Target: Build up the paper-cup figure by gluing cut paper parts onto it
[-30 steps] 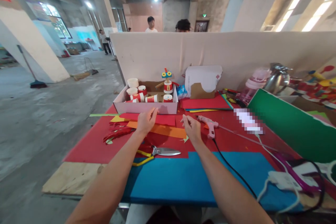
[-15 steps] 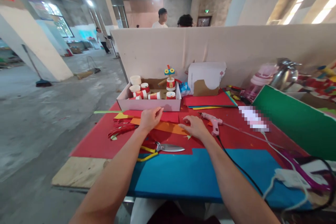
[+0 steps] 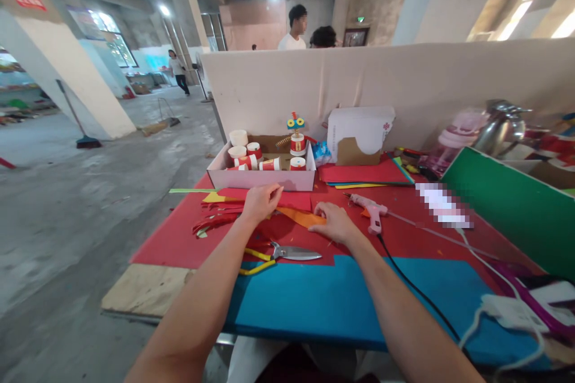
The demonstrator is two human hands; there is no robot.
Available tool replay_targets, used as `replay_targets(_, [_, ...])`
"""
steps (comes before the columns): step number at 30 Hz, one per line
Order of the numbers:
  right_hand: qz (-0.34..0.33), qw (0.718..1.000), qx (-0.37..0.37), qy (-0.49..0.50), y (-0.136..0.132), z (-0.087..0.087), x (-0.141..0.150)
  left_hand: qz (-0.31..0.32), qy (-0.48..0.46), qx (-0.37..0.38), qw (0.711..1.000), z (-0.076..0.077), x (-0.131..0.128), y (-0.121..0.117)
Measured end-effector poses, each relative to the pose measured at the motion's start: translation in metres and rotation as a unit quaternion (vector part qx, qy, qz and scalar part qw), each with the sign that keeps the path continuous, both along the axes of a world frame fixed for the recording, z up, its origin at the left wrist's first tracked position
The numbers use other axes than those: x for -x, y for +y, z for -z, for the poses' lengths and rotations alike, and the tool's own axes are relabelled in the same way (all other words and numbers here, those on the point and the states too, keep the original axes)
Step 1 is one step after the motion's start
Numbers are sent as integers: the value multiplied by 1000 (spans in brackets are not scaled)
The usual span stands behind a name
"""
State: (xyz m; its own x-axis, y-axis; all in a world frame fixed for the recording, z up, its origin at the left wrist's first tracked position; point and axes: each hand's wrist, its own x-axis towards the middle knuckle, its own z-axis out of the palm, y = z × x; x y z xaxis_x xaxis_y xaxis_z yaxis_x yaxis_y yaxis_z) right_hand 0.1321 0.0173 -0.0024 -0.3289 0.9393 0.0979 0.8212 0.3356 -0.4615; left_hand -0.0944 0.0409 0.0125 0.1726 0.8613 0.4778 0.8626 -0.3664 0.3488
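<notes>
Between my hands stretches an orange paper strip (image 3: pixel 296 216), slightly slanted and bent. My left hand (image 3: pixel 260 204) is closed at the strip's left part, thumb and fingers pinched; its exact grip is partly hidden. At the other end my right hand (image 3: pixel 335 222) pinches the strip between thumb and fingers. Red paper strips (image 3: pixel 211 222) and a yellow paper piece (image 3: pixel 214 197) lie left of my left hand. Below the hands, scissors (image 3: pixel 294 252) with yellow handles rest partly open on the table. A pink glue gun (image 3: pixel 371 210) lies just right of my right hand.
Behind the hands stands a box (image 3: pixel 260 179) with paper cups and a cup figure (image 3: pixel 297 140). Stacked coloured paper (image 3: pixel 363 172) lies to its right. A green panel (image 3: pixel 507 209), a power strip (image 3: pixel 507 311) and cables occupy the right side. A partition (image 3: pixel 381 78) closes the back.
My right hand has closed on the orange strip's right end, which it was resting near before. The strip now looks lifted and twisted. The view has shifted slightly left.
</notes>
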Motion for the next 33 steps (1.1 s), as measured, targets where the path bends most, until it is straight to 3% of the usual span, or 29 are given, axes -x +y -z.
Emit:
replay_targets(8, [-68, 991, 18, 116, 3, -4, -9, 73, -6, 34, 997, -1, -1, 0])
replay_targets(12, [-73, 985, 10, 159, 3, -11, -12, 153, -41, 77, 984, -4, -2, 0])
replay_targets(17, [-7, 977, -34, 213, 7, -11, -15, 166, -23, 166, 972, -9, 4, -2])
replay_targets(21, [56, 950, -67, 301, 10, -10, -15, 164, -11, 149, 975, -11, 18, 2])
replay_targets(24, [72, 917, -61, 387, 11, -12, -15, 111, -9, 38, 993, -16, 29, 6])
replay_targets(27, [93, 908, -59, 405, 10, -13, -15, 1, 45, -57, 997, -22, 39, 7])
replay_targets(29, [112, 916, -64, 381, 9, -12, -15, -54, 95, -60, 992, -21, 45, 6])
replay_targets(33, [129, 928, -83, 340, 11, -6, -15, -122, 168, 13, 978, -12, 52, 8])
